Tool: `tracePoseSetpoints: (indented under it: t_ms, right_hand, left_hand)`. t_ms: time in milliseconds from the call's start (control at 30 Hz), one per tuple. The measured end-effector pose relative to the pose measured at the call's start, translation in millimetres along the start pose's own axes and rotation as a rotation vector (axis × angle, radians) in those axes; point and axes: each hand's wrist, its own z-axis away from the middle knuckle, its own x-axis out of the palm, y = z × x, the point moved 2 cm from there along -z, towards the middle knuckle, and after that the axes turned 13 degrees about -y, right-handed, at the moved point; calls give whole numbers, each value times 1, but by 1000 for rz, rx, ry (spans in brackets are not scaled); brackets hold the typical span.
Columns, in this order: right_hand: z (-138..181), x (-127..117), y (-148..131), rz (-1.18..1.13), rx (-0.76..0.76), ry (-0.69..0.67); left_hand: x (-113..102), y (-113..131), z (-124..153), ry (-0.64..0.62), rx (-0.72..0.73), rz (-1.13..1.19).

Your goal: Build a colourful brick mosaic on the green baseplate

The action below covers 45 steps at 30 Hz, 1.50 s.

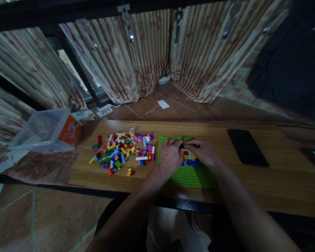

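Note:
A green studded baseplate (189,176) lies on the wooden table (252,175) in front of me. A small build of red, yellow, white and blue bricks (189,158) stands on it. My left hand (170,154) rests on the plate's left part, fingers curled toward the build. My right hand (203,151) lies just right of it, fingers bent and meeting the left hand's fingertips above the build. What the fingertips pinch is too small and dark to name.
A pile of several loose coloured bricks (123,150) is spread left of the plate. A clear plastic tub with an orange label (48,131) lies tipped at the table's left end. A black phone (247,147) lies at the right. Curtains hang behind.

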Motion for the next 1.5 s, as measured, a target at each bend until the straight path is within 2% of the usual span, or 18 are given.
tracePoseSetpoints:
  t_ms: [167,367,500,600,733,867,967,1167,1333,1500]
  right_hand:
    - [3,-6,4,-78,46,91]
    - [4,-18,2,-46,47,231]
    - [7,-21,-3,46,83,259]
    - [6,-21,-1,74,94,248]
    - [6,-20,4,89,108,240]
    - [7,-18,1,126,91,237]
    - [7,-16,-2,145,84,209]
    - [6,-13,-4,165,63,164]
    - [6,-13,-8,185,71,166]
    - [6,-15,-8,173,61,168]
  left_hand:
    - [-21,-13,4,19,7,88]
    - [-59,-53,19,118,-111,159]
    - [-90,-81,32,190,-192,136]
    - [-115,-108,42,136,-263,103]
    - [-146,-151,66,39,-339,183]
    - [-166,-183,98,-5,-576,88]
    - [-169,-191,110,-73,-690,5]
    - [-160,-189,103,-149,-722,-108]
    - [-147,-191,93,-131,-760,-92]
    - [-143,-186,88,-134,-735,-80]
